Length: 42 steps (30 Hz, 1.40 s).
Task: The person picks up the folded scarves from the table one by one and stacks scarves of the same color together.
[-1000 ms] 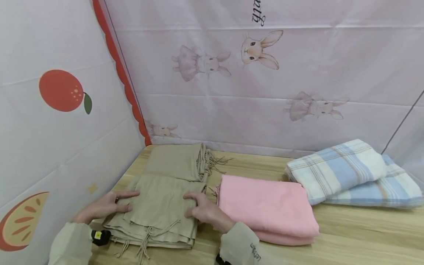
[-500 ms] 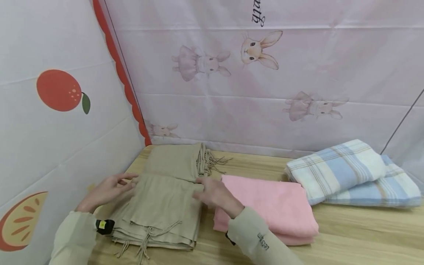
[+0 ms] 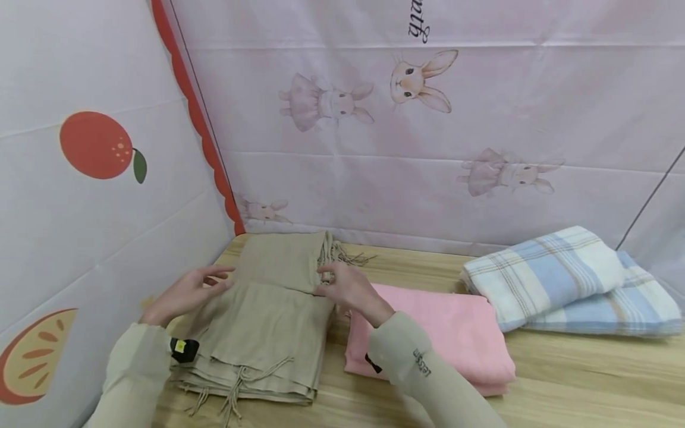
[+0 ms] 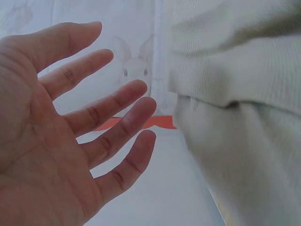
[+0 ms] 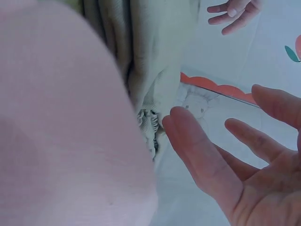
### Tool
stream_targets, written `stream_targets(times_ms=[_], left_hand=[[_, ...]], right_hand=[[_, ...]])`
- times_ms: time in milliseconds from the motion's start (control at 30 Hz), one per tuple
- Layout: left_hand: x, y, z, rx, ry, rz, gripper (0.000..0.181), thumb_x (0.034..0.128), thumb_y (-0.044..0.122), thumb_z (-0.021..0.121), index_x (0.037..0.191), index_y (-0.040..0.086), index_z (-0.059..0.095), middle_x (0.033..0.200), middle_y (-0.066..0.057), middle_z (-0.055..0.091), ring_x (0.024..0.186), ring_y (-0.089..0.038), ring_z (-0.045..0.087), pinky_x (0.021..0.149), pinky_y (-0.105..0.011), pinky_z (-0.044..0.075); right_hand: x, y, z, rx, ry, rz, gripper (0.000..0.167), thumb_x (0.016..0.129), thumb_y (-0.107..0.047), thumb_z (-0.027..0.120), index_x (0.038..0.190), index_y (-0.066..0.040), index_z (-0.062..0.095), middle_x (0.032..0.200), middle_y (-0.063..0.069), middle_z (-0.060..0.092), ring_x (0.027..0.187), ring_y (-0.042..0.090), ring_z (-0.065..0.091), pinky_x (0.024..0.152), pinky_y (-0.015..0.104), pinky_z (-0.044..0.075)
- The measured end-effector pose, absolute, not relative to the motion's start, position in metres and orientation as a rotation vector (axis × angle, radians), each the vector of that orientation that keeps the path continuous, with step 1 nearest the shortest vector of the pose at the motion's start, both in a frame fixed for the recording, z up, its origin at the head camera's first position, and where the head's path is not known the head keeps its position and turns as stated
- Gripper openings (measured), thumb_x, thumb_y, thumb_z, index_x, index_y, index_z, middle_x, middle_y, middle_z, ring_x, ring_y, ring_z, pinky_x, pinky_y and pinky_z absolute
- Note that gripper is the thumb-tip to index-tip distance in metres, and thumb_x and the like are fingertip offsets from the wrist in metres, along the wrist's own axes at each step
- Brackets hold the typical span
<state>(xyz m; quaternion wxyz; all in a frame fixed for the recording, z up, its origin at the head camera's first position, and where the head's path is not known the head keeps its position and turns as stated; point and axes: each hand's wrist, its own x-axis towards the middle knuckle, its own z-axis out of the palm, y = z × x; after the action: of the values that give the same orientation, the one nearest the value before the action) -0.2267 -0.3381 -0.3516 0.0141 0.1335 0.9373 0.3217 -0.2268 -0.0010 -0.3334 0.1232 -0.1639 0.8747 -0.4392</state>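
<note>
Two folded beige cloths with fringes lie at the left of the table: a nearer one [image 3: 267, 333] and a farther one [image 3: 278, 258], their edges meeting. My left hand [image 3: 189, 291] is at their left side near the seam; in the left wrist view its fingers are spread and loosely bent, with nothing between them. At the right side, my right hand [image 3: 350, 288] is beside the farther cloth's fringed edge. The right wrist view shows its fingers apart and holding nothing. Whether either hand touches cloth, I cannot tell.
A folded pink cloth [image 3: 428, 333] lies right of the beige ones, under the right forearm. Two blue-and-white plaid cloths [image 3: 546, 273] overlap at the far right. Printed fabric walls [image 3: 342, 178] stand behind and at the left of the wooden table [image 3: 588, 374].
Both hands have moved away from me, from the sides of the nearer beige cloth up to the seam with the farther one. The pink cloth's near-left corner has shifted slightly.
</note>
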Motion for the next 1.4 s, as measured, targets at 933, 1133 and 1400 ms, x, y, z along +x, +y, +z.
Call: stream_targets(times_ms=[933,1133,1400], left_hand=[[-0.254,-0.329,-0.362,0.400,2.922,1.043,0.046,0.1047,0.022,0.058,0.142,-0.005,0.054,0.128,-0.030,0.060,0.113,-0.042,0.060,0.093,-0.057,0.048],[-0.261,-0.329,-0.365,0.411,2.913,1.091,0.048,0.1045,0.020,0.058,0.144,-0.006,0.050,0.129,-0.034,0.058,0.114,-0.045,0.060,0.094,-0.058,0.048],[-0.272,-0.333,-0.372,0.386,2.922,1.075,0.049,0.1044,0.018,0.057,0.145,-0.008,0.047,0.133,-0.037,0.053,0.118,-0.049,0.056,0.096,-0.060,0.046]], right_hand=[[-0.259,-0.002,-0.342,-0.477,2.575,-1.358,0.045,0.099,-0.012,0.065,0.143,-0.006,0.057,0.077,0.007,0.063,0.044,0.008,0.031,0.048,0.025,0.044],[-0.263,-0.003,-0.343,-0.479,2.586,-1.391,0.050,0.098,-0.015,0.064,0.146,-0.008,0.054,0.156,0.018,0.041,0.119,0.031,0.056,0.098,0.047,0.047],[-0.273,-0.005,-0.350,-0.407,2.499,-1.441,0.051,0.099,-0.019,0.065,0.147,-0.010,0.053,0.141,0.023,0.055,0.046,0.006,0.029,0.043,0.021,0.033]])
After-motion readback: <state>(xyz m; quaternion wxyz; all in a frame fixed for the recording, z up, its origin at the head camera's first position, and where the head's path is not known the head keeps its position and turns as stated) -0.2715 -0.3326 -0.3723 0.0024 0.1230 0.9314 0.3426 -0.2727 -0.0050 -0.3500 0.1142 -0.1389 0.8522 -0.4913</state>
